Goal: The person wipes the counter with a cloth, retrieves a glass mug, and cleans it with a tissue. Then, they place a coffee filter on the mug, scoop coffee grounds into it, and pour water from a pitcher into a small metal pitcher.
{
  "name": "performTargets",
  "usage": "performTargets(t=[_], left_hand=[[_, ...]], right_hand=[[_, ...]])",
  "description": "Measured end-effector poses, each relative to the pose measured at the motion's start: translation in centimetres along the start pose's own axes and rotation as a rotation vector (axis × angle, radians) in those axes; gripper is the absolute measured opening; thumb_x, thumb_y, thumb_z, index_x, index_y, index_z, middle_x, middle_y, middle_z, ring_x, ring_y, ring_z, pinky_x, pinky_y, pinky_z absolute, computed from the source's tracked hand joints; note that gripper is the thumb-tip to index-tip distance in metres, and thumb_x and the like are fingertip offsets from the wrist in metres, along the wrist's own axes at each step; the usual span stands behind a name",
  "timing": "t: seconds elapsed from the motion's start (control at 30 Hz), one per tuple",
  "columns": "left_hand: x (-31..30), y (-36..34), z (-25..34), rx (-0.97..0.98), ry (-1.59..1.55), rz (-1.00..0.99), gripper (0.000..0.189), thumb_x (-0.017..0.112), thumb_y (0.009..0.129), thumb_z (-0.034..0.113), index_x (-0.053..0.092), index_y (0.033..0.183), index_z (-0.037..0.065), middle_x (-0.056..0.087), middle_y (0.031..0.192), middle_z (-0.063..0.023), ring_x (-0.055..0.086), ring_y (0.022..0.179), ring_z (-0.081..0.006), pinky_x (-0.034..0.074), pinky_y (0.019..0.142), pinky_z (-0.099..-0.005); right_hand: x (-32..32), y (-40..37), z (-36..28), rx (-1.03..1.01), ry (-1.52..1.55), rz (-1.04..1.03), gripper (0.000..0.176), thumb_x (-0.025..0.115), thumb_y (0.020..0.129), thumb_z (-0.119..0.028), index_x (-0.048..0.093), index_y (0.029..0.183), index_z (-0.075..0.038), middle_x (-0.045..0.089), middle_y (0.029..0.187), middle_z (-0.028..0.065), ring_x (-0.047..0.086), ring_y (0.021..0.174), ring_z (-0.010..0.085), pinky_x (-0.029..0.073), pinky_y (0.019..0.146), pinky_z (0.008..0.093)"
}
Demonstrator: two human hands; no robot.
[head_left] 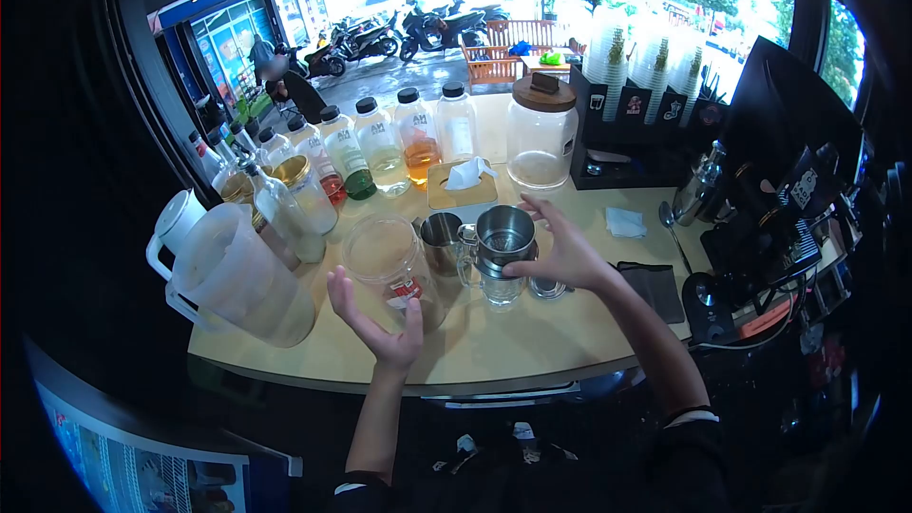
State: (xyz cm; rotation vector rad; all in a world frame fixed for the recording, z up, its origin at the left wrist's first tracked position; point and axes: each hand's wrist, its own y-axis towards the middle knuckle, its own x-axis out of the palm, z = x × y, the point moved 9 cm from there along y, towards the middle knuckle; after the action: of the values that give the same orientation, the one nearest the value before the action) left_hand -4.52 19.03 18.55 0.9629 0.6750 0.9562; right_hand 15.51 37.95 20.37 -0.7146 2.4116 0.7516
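Observation:
My left hand (385, 332) is open, palm up and fingers apart, right in front of a clear plastic jar (378, 252) with a red label. My right hand (568, 255) spreads its thumb and fingers around the right side of a metal drip coffee filter (504, 237); the thumb overlaps the filter's lower edge. Under that filter stands a glass mug (502, 296), its handle to the left. Between jar and mug is a steel pitcher (440, 249). A small round metal lid (548, 288) lies beneath my right palm.
Plastic jugs (237, 271) crowd the left of the counter (589, 332). Several bottles (389, 157) line the back, near a tissue box (462, 192) and a wooden-lidded jar (541, 138). At right are a cup rack (617, 114), a spoon (675, 236), a dark cloth (652, 292) and a shaker (701, 180).

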Motion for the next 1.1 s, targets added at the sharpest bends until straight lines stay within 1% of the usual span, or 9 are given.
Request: performTargets(t=[0.1, 0.17, 0.27, 0.6, 0.7, 0.77, 0.8, 0.87, 1.1], left_hand=[[0.6, -1.1, 2.1, 0.155, 0.152, -0.025, 0.076, 0.067, 0.071, 0.023, 0.026, 0.131, 0.002, 0.028, 0.136, -0.0204, 0.016, 0.131, -0.0388, 0.015, 0.106, -0.0520], [1.2, -1.9, 3.5, 0.279, 0.173, -0.064, 0.073, 0.064, 0.072, 0.020, 0.025, 0.132, 0.005, 0.025, 0.137, -0.0214, 0.016, 0.132, -0.0391, 0.014, 0.106, -0.0528], [1.8, -2.7, 3.8, 0.324, 0.162, -0.090, 0.069, 0.064, 0.072, 0.020, 0.028, 0.129, 0.006, 0.027, 0.136, -0.0208, 0.018, 0.131, -0.0392, 0.015, 0.105, -0.0530], [2.1, -2.3, 2.3, 0.241, 0.156, -0.083, 0.072, 0.069, 0.069, 0.017, 0.029, 0.128, 0.006, 0.028, 0.134, -0.0202, 0.020, 0.129, -0.0396, 0.017, 0.104, -0.0539], [1.6, -1.8, 1.6, 0.138, 0.075, 0.013, 0.084, 0.073, 0.066, 0.016, 0.022, 0.132, 0.003, 0.025, 0.136, -0.0203, 0.020, 0.129, -0.0373, 0.017, 0.105, -0.0507], [1.5, -1.0, -0.4, -0.175, 0.015, 0.030, 0.096, 0.077, 0.063, 0.012, 0.015, 0.135, 0.002, 0.025, 0.136, -0.0188, 0.023, 0.129, -0.0323, 0.020, 0.106, -0.0446], [1.5, -0.9, -0.6, -0.174, 0.016, 0.030, 0.096, 0.077, 0.063, 0.012, 0.015, 0.135, 0.002, 0.025, 0.136, -0.0188, 0.023, 0.129, -0.0323, 0.020, 0.106, -0.0446], [2.9, -1.6, -3.7, -0.459, -0.233, -0.093, 0.098, 0.079, 0.061, 0.008, 0.016, 0.136, 0.001, 0.027, 0.134, -0.0166, 0.027, 0.127, -0.0272, 0.022, 0.106, -0.0393], [1.6, -0.2, -7.6, -0.457, -0.264, -0.041, 0.093, 0.078, 0.062, 0.003, 0.020, 0.135, 0.002, 0.032, 0.131, -0.0144, 0.031, 0.125, -0.0250, 0.025, 0.105, -0.0371]], right_hand=[[1.2, 0.0, 0.6, 0.075, -0.004, -0.001, 0.097, 0.083, 0.056, -0.032, 0.033, 0.135, -0.006, 0.047, 0.127, 0.0150, 0.041, 0.123, 0.0283, 0.031, 0.103, 0.0393], [1.3, 0.2, 0.0, 0.024, 0.049, 0.020, 0.092, 0.084, 0.055, -0.028, 0.037, 0.131, -0.004, 0.048, 0.124, 0.0143, 0.044, 0.120, 0.0270, 0.032, 0.102, 0.0379], [1.3, 0.2, -0.3, -0.021, 0.112, 0.036, 0.087, 0.084, 0.054, -0.025, 0.041, 0.127, -0.005, 0.050, 0.121, 0.0133, 0.046, 0.117, 0.0265, 0.035, 0.100, 0.0375], [0.3, -1.1, -2.1, -0.241, -0.008, 0.134, 0.084, 0.084, 0.056, -0.021, 0.041, 0.127, -0.008, 0.050, 0.120, 0.0112, 0.048, 0.115, 0.0264, 0.038, 0.097, 0.0381], [0.2, -1.1, -2.1, -0.239, 0.011, 0.135, 0.084, 0.084, 0.056, -0.020, 0.041, 0.127, -0.009, 0.049, 0.120, 0.0111, 0.047, 0.115, 0.0263, 0.039, 0.097, 0.0380], [0.1, -1.1, -1.9, -0.213, 0.018, 0.129, 0.084, 0.084, 0.056, -0.018, 0.041, 0.127, -0.009, 0.049, 0.121, 0.0110, 0.047, 0.115, 0.0261, 0.039, 0.097, 0.0380], [0.1, -1.1, -1.9, -0.214, 0.019, 0.128, 0.084, 0.084, 0.056, -0.018, 0.041, 0.127, -0.009, 0.049, 0.121, 0.0110, 0.047, 0.115, 0.0261, 0.039, 0.097, 0.0380], [0.0, -1.1, -2.1, -0.229, 0.008, 0.131, 0.084, 0.083, 0.056, -0.018, 0.040, 0.127, -0.009, 0.049, 0.121, 0.0109, 0.047, 0.115, 0.0261, 0.039, 0.097, 0.0381], [-0.5, -0.9, -1.7, -0.192, 0.038, 0.143, 0.083, 0.083, 0.056, -0.016, 0.039, 0.127, -0.007, 0.049, 0.120, 0.0104, 0.047, 0.116, 0.0245, 0.038, 0.098, 0.0372]])
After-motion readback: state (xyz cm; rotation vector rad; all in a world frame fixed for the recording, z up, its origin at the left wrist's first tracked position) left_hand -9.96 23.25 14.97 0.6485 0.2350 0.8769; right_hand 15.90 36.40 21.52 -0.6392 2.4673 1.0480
